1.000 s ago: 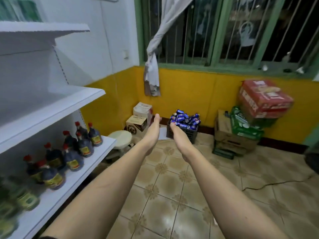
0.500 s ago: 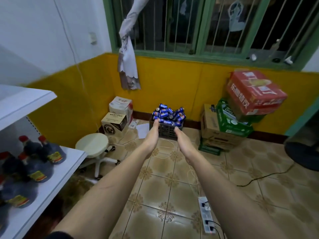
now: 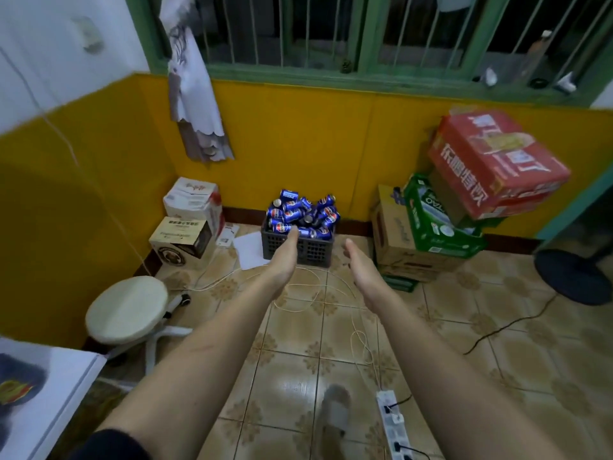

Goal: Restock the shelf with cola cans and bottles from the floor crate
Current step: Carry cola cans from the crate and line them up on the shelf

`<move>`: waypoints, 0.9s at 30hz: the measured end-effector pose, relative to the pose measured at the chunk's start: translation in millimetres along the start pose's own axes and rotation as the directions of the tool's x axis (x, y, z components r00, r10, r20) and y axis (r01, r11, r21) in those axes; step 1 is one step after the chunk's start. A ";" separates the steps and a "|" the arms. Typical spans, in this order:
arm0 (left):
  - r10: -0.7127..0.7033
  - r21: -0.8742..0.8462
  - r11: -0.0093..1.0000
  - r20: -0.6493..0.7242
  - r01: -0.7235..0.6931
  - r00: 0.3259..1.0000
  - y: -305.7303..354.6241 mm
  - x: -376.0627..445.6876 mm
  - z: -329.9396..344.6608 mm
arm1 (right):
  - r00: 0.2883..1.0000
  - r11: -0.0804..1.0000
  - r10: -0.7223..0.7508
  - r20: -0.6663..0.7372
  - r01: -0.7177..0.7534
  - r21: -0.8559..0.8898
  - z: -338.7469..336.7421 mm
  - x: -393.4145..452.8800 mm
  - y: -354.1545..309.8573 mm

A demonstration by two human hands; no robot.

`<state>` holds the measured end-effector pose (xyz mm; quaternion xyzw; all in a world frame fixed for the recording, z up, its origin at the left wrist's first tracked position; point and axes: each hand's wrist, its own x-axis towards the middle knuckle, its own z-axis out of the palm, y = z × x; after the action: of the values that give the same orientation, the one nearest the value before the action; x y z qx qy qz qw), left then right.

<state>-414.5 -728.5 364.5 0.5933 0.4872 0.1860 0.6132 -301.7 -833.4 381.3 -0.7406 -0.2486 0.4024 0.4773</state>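
A dark plastic crate (image 3: 315, 250) stands on the floor against the yellow wall, heaped with several blue cola cans (image 3: 303, 214). Both my arms stretch out toward it. My left hand (image 3: 286, 250) is flat with straight fingers and overlaps the crate's front left in the view. My right hand (image 3: 360, 263) is also flat and empty, just right of the crate's front. Whether either hand touches the crate I cannot tell. A corner of the white shelf (image 3: 56, 390) shows at the bottom left.
A round white stool (image 3: 127, 308) stands left. Cardboard boxes (image 3: 190, 220) sit in the corner. Stacked drink cartons (image 3: 464, 194) rise on the right. White and black cables (image 3: 361, 340) and a power strip (image 3: 393, 423) lie on the tiles. My slippered foot (image 3: 335, 415) is below.
The view has moved closer to the crate and turned away from the shelf. My hands have spread apart, the right one drifting right of the crate. A foot has come into view.
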 end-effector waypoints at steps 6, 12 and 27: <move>-0.016 0.032 0.999 0.018 0.015 1.000 40.5 106.1 18.9 | 0.999 0.999 0.026 0.034 -0.027 0.040 -12.3 125.2 -16.0; -0.020 0.003 1.000 0.006 0.020 1.000 67.9 202.9 15.6 | 0.989 0.996 0.076 0.129 -0.082 0.043 -4.7 237.7 -40.7; -0.215 -0.072 0.974 -0.010 0.214 0.976 67.8 469.9 -36.7 | 0.951 0.984 0.169 0.258 -0.150 -0.094 64.4 480.9 -92.3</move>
<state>-206.4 -314.3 255.7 0.5136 0.5469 0.1409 0.6460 -88.2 -400.0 278.2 -0.7147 -0.2642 0.5257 0.3781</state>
